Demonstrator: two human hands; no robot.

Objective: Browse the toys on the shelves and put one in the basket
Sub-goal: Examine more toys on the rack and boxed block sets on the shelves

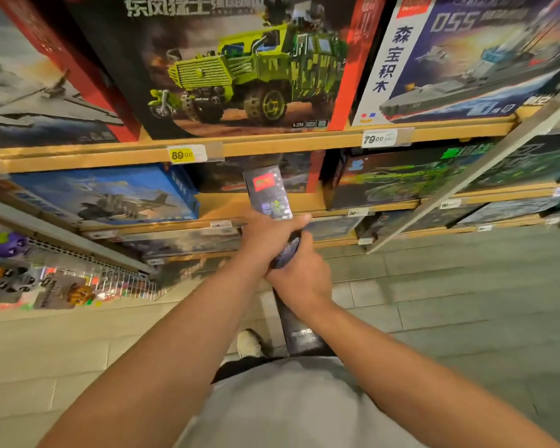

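Wooden shelves (272, 143) packed with toy boxes fill the aisle ahead of us, grey floor tiles below. From the head view, we hold one box (269, 192) edge-on between us and the shelves, its long axis running from our waist up toward the shelf. Our left hand (265, 232) grips its left side and our right hand (299, 273), nearer to us, clamps the right side. No basket shows. We judge the open floor on the right leaves room to swing the box down.

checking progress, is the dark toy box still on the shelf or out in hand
Out: both hands, left hand and right hand, grip the dark box in front of the shelf.
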